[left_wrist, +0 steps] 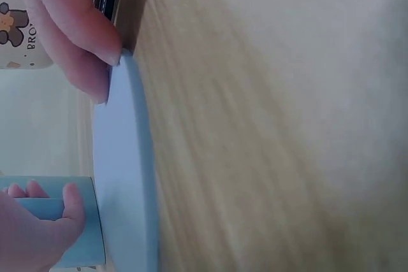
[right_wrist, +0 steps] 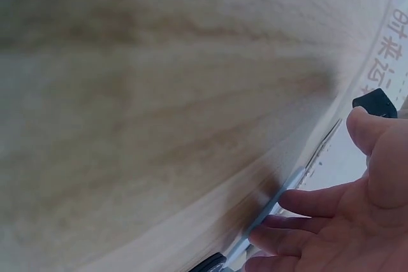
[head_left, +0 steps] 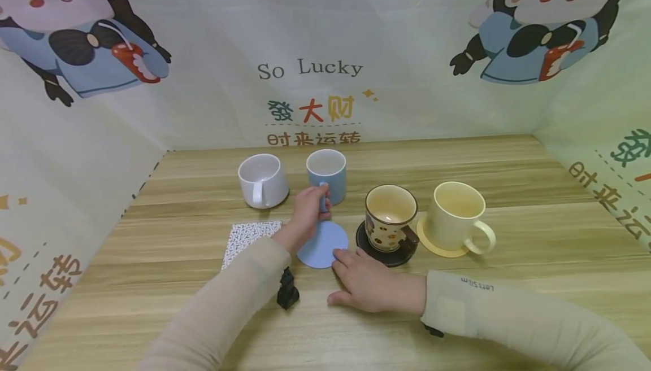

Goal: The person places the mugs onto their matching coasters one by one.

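My left hand point(head_left: 308, 210) grips the handle of a light blue mug point(head_left: 334, 182), which stands upright just behind a round light blue coaster point(head_left: 322, 245). In the left wrist view the fingers curl round the handle of that mug point(left_wrist: 89, 221). My right hand point(head_left: 365, 280) has its fingers extended, and the fingertips touch the near right edge of the coaster. The right wrist view shows the right hand point(right_wrist: 338, 221) with straight fingers at the rim of the coaster point(right_wrist: 284, 192).
A white mug point(head_left: 263, 182) stands left of the blue one, behind a speckled square coaster point(head_left: 249, 238). A brown-rimmed patterned mug point(head_left: 389, 218) sits on a black coaster point(head_left: 389, 255). Further right, a pale yellow mug point(head_left: 452, 218) rests partly on a yellow coaster point(head_left: 424, 235).
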Demonstrator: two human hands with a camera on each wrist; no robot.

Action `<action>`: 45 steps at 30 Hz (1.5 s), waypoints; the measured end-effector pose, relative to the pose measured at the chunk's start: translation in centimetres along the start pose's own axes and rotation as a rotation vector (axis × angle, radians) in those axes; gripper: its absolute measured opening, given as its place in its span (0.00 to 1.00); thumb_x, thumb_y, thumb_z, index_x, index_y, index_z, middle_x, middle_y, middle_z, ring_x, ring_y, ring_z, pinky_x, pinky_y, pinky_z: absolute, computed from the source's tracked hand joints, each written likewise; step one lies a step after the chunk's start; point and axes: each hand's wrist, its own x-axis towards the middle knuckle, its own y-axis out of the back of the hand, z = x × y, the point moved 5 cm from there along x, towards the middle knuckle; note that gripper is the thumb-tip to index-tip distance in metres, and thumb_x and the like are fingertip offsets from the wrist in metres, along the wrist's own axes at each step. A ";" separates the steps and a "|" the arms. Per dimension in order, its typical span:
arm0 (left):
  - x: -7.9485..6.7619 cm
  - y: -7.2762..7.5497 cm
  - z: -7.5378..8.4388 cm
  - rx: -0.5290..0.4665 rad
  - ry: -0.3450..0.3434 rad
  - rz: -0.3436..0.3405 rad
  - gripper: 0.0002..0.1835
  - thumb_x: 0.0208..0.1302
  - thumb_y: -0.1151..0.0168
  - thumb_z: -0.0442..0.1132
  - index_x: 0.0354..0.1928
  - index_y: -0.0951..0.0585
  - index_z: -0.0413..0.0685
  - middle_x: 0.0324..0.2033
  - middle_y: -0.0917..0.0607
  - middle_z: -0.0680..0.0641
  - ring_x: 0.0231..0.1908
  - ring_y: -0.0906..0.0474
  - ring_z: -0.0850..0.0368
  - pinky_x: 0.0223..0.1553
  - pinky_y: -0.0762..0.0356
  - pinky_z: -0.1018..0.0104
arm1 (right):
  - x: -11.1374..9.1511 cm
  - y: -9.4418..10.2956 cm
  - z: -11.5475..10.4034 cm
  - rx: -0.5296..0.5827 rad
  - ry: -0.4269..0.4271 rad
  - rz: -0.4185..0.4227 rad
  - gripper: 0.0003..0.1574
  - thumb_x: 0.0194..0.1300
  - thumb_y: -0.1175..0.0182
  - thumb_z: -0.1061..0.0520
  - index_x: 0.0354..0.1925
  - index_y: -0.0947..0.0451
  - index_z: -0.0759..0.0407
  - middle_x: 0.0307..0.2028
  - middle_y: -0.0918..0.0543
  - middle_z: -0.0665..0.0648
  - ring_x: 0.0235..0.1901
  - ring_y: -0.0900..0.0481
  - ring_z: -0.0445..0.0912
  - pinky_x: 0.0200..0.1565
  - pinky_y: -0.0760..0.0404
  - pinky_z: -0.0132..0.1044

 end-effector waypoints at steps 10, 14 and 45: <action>-0.4 0.3 0.3 0.014 -0.030 0.008 0.14 0.68 0.51 0.41 0.26 0.26 0.41 0.17 0.28 0.53 0.20 0.31 0.63 0.21 0.30 0.70 | -0.1 0.1 -0.1 -0.001 0.016 0.013 0.42 0.62 0.48 0.36 0.57 0.32 0.70 0.61 0.34 0.66 0.63 0.37 0.55 0.62 0.38 0.52; -0.6 0.5 0.7 0.026 -0.040 0.009 0.15 0.69 0.52 0.41 0.27 0.27 0.40 0.18 0.29 0.53 0.20 0.32 0.63 0.22 0.30 0.70 | -0.1 -0.5 0.2 -0.009 0.038 0.035 0.44 0.63 0.52 0.34 0.57 0.33 0.70 0.61 0.34 0.67 0.63 0.38 0.55 0.62 0.39 0.53; -2.6 2.3 1.8 0.088 -0.048 -0.035 0.15 0.69 0.53 0.40 0.30 0.27 0.35 0.19 0.31 0.53 0.21 0.33 0.64 0.21 0.28 0.71 | 0.1 -0.3 0.1 -0.024 -0.016 -0.040 0.44 0.62 0.49 0.35 0.60 0.34 0.69 0.63 0.36 0.66 0.64 0.40 0.54 0.63 0.40 0.52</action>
